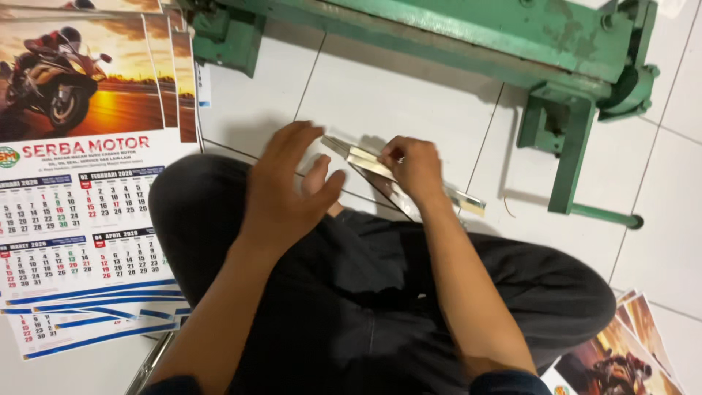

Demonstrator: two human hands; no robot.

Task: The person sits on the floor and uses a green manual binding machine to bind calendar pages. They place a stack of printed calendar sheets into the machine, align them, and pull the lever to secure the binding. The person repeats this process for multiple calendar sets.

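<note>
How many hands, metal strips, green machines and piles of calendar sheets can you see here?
Hands: 2, left hand and right hand
Metal strips: 1 bunch under the right hand; the number of single strips cannot be told
Green machines: 1
Calendar piles: 2, left pile and lower-right pile
Total: 6

Bare forearms; dark blue sleeve cuffs at frame bottom; dark grey trousers (380, 292), creased fabric, centre seam visible.
</note>
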